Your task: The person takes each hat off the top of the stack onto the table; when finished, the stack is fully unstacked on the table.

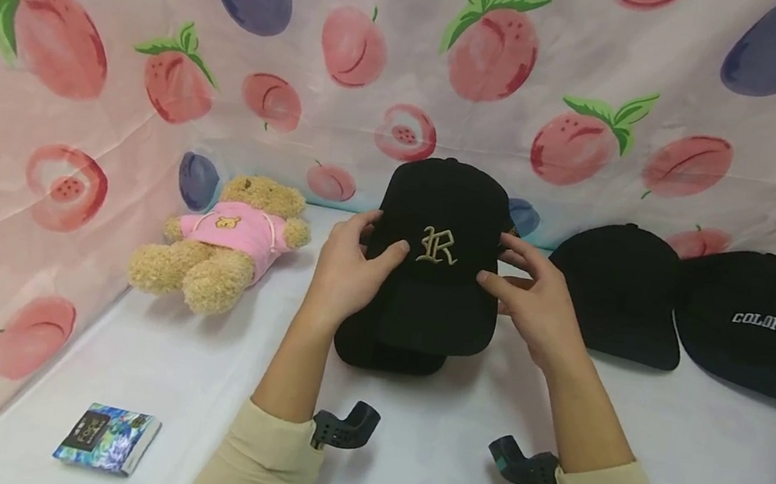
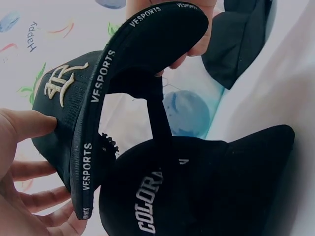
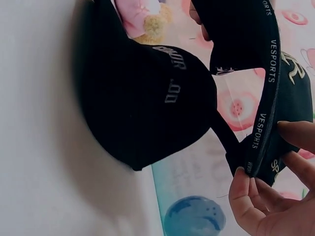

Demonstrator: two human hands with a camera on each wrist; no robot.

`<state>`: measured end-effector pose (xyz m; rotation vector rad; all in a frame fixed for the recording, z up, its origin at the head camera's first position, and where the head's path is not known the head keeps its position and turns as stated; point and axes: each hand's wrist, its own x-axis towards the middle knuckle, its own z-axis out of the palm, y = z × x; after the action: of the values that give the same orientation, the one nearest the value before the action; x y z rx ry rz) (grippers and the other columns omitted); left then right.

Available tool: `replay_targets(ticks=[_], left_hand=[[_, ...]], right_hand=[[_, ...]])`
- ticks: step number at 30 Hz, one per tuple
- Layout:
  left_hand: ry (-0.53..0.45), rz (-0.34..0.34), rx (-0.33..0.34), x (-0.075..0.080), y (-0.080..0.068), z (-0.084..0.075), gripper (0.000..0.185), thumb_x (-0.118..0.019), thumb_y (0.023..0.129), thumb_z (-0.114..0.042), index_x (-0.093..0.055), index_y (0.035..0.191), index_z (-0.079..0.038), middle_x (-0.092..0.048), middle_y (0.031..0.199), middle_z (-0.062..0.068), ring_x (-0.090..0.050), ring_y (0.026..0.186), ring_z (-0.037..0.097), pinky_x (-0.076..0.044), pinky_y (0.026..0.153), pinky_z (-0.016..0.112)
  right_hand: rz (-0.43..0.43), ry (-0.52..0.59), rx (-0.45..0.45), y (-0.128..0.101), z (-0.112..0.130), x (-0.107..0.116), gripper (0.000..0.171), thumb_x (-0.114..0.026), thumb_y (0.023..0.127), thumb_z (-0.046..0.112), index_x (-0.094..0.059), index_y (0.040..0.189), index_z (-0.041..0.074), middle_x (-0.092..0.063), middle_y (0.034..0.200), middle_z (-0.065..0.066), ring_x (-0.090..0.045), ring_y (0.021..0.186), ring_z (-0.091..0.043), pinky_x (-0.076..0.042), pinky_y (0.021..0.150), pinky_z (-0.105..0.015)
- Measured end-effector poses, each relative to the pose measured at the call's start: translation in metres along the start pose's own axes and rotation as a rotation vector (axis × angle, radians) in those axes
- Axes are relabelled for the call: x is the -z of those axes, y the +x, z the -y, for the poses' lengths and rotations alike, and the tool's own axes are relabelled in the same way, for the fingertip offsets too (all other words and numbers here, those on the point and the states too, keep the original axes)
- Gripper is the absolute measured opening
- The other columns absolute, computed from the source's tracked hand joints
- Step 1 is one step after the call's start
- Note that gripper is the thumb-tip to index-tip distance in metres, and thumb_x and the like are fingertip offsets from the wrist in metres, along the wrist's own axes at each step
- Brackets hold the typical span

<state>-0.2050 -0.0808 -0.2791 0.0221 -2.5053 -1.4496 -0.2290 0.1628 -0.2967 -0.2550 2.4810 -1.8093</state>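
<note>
Black cap with the gold R (image 1: 439,262) held up between both hands, directly above another black cap (image 1: 387,351) lying on the white table (image 1: 662,462).

The left hand (image 1: 347,269) and right hand (image 1: 536,300) grip its two sides — thumbs on the front panel, fingers curled behind — equally near. The brim points toward the person, the crown away; it hangs over the lower cap, not touching as far as I can see.
</note>
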Motion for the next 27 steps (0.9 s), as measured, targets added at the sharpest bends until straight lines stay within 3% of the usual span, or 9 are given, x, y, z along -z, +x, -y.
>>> replay_targets(ticks=[11,27], left_hand=[[-0.012,0.028,-0.024,-0.01,0.012,-0.007,0.064,-0.066,0.098,-0.035,-0.047,0.154,-0.01,-0.05,0.15,0.017,-0.053,0.134,0.032,-0.043,0.115,0.048],[0.003,0.085,-0.095,-0.036,0.026,-0.019,0.064,-0.065,0.099,-0.033,-0.045,0.155,-0.01,-0.05,0.149,0.016,-0.055,0.132,0.033,-0.044,0.114,0.048]], right_hand=[[-0.033,-0.063,0.03,0.005,0.005,0.015,0.07,-0.069,0.099,0.023,-0.037,0.162,0.024,-0.042,0.161,-0.013,-0.058,0.126,-0.029,-0.056,0.078,-0.02],[-0.114,-0.118,0.03,0.006,-0.002,0.04,0.072,-0.069,0.1,0.024,-0.035,0.163,0.027,-0.04,0.163,-0.014,-0.053,0.132,-0.033,-0.054,0.074,-0.017]])
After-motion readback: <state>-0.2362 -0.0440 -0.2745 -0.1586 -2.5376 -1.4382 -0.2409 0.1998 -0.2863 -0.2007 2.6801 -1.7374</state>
